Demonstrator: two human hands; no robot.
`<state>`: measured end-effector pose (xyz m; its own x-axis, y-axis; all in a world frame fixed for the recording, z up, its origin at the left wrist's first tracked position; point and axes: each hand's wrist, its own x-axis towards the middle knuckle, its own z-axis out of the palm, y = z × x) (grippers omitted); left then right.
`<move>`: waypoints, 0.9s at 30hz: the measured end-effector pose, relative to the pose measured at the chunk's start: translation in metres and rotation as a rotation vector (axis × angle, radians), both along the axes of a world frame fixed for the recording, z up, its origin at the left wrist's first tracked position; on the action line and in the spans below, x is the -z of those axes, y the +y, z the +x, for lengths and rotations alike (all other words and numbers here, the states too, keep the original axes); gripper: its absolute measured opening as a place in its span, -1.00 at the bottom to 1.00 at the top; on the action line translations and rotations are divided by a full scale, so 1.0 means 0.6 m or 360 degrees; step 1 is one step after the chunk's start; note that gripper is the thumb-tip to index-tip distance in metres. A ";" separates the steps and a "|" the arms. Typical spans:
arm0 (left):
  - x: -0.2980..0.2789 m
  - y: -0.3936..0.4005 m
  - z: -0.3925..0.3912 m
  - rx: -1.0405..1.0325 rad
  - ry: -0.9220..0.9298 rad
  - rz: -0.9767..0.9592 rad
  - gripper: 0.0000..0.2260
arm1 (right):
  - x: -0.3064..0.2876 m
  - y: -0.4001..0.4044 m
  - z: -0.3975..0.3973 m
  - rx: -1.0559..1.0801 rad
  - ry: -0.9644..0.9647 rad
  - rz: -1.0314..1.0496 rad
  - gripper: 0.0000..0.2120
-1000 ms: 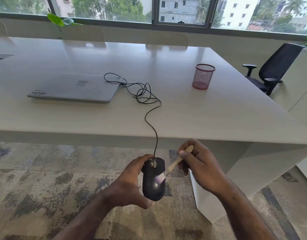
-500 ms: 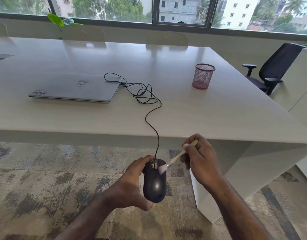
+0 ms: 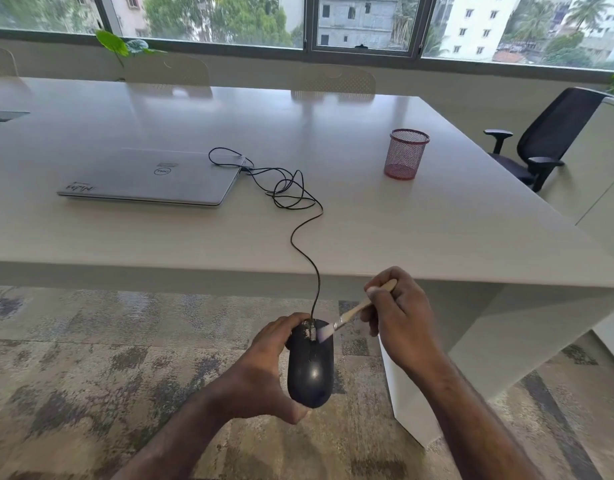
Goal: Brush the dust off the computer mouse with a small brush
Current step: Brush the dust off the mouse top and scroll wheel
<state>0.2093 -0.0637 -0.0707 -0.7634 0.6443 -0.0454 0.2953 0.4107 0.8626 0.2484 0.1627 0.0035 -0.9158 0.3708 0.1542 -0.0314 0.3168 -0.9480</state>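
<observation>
A black wired computer mouse (image 3: 310, 370) is held in the air in front of the table edge, with grey dust around its scroll wheel at the front. My left hand (image 3: 264, 372) grips it from the left side and underneath. My right hand (image 3: 399, 315) pinches a small brush (image 3: 350, 315) with a pale wooden handle. The white bristles touch the mouse's front right, beside the wheel. The mouse cable (image 3: 303, 237) runs up over the table edge to a tangle next to the laptop.
On the big white table (image 3: 419, 230) lies a shut silver laptop (image 3: 153, 178), and a red mesh pen cup (image 3: 404, 154) stands at the right. A black office chair (image 3: 541, 140) is at the far right. Patterned carpet (image 3: 90, 375) lies below.
The brush has swept from the middle of the mouse's back up to its front by the wheel. My right hand has risen slightly with it. My left hand has kept the mouse nearly still.
</observation>
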 end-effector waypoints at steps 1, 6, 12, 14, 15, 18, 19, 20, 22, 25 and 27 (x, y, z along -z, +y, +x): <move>0.001 0.000 0.000 -0.0002 -0.0007 0.0001 0.07 | 0.000 0.000 -0.002 -0.0002 -0.0016 0.0036 -0.76; 0.000 -0.001 -0.002 -0.0006 -0.0051 0.0005 0.09 | 0.003 0.000 -0.006 0.0031 0.0015 0.0092 -0.81; 0.001 -0.001 -0.002 -0.0023 -0.0001 -0.0003 0.03 | 0.002 0.006 -0.002 0.0040 0.0044 -0.0112 -0.69; 0.003 -0.003 -0.001 -0.0032 0.0003 0.0007 0.02 | 0.003 0.005 -0.004 0.0024 -0.0008 -0.0043 -0.72; 0.005 -0.004 -0.001 -0.0032 0.0000 0.0011 0.04 | 0.004 0.004 -0.006 0.0020 -0.0029 -0.0002 -0.75; 0.007 0.000 -0.004 -0.0016 -0.0005 0.0024 0.06 | 0.009 0.006 -0.010 0.0035 -0.0045 0.0101 -0.81; 0.006 0.001 -0.005 -0.0013 0.0004 0.0030 0.05 | 0.010 0.006 -0.009 0.0046 -0.0033 0.0088 -0.81; 0.004 0.002 -0.005 -0.0010 0.0016 0.0029 0.03 | 0.010 0.007 -0.009 0.0061 -0.0015 0.0048 -0.81; 0.003 0.003 -0.006 -0.0006 0.0045 0.0023 0.03 | 0.008 0.011 -0.006 0.0086 0.0019 -0.0050 -0.80; 0.006 0.002 -0.007 -0.0007 0.0029 0.0019 0.03 | 0.004 0.016 -0.004 0.0072 0.0008 -0.0149 -0.77; 0.006 0.001 -0.008 -0.0008 0.0016 0.0006 0.03 | 0.002 0.017 -0.004 0.0049 -0.0054 -0.0082 -0.78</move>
